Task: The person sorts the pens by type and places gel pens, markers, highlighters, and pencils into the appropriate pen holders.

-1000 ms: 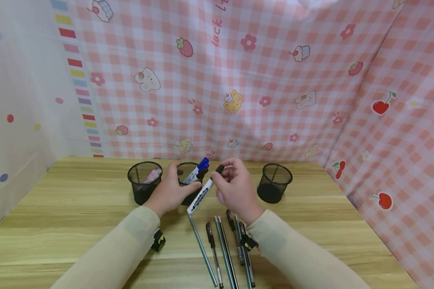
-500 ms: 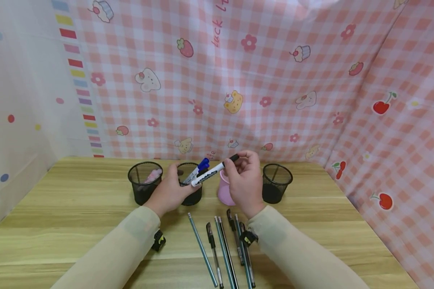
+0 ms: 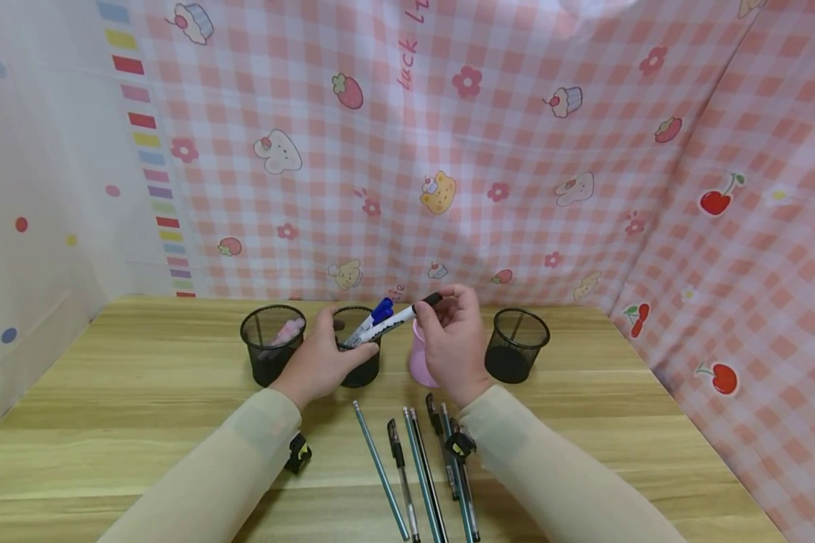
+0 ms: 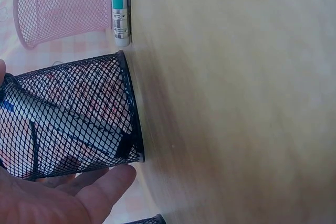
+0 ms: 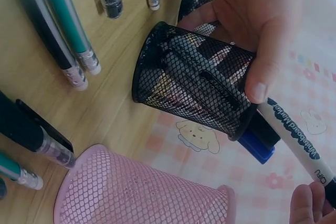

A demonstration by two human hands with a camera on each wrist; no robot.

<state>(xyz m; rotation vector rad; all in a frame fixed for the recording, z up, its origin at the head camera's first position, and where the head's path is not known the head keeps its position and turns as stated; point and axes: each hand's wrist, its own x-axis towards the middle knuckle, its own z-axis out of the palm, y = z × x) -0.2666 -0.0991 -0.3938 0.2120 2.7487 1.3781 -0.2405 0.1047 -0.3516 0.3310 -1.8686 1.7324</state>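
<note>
My left hand (image 3: 322,358) grips a black mesh pen cup (image 3: 364,371) from its left side, the thumb by the rim. Blue-capped markers (image 3: 382,311) lean inside the cup, and a black cap (image 5: 264,129) sticks out beside a blue one in the right wrist view. My right hand (image 3: 458,343) pinches a white whiteboard marker (image 3: 397,320) near its black cap. The marker slants down to the left, with its lower end at the cup's mouth. Behind my left thumb that end is hard to see. Through the mesh, the left wrist view shows a marker (image 4: 68,119).
A pink mesh cup (image 3: 421,366) stands partly behind my right hand. Another black mesh cup (image 3: 516,347) is to the right. At the left, a black cup (image 3: 272,347) contains something pink. Pencils (image 3: 380,471) and gel pens (image 3: 401,460) lie in front.
My right hand has risen and moved right, tilting the marker flatter. Its lower end has come up from in front of the cup to the mouth. The left hand stays on the cup.
</note>
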